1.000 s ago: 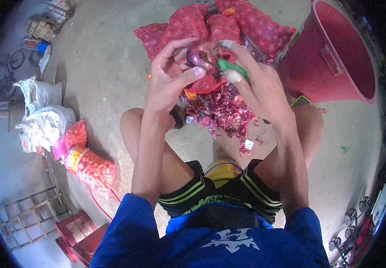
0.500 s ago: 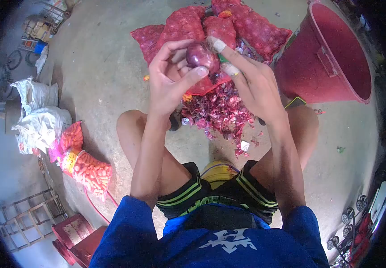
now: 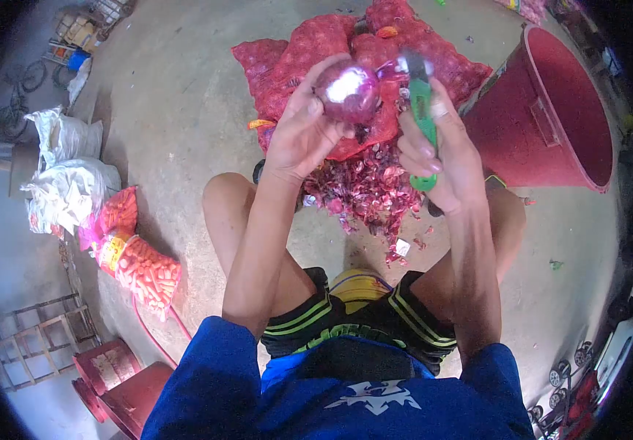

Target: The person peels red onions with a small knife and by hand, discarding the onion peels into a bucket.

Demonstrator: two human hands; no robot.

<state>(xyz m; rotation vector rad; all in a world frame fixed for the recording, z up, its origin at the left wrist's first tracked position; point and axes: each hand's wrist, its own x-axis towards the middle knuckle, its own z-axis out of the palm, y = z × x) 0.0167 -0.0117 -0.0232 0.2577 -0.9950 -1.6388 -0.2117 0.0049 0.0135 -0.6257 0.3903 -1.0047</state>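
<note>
My left hand [image 3: 294,143] is closed around a purple-red onion [image 3: 347,92], whose upper face shines with a bright glare. Close to its right side, my right hand [image 3: 457,161] grips a green-handled utility knife [image 3: 422,121], held upright; its dark and silvery tip is blurred. A thin purple scrap shows between the onion and the knife's tip. Pale tape wraps at least one finger of the right hand. Below both hands, loose onion skins [image 3: 367,191] lie heaped on the floor against red mesh sacks of onions [image 3: 320,48].
A large red tub [image 3: 503,121] leans at the right of the sacks. White sacks [image 3: 74,191] and a bag of carrots [image 3: 148,271] are on the left. Red containers [image 3: 115,370] sit lower left. Beneath me is a yellow seat [image 3: 360,287].
My hands have drawn apart, and the knife, mostly hidden behind the right hand before, now shows upright. The onion has turned and moved slightly right and down. The whole view has shifted a little.
</note>
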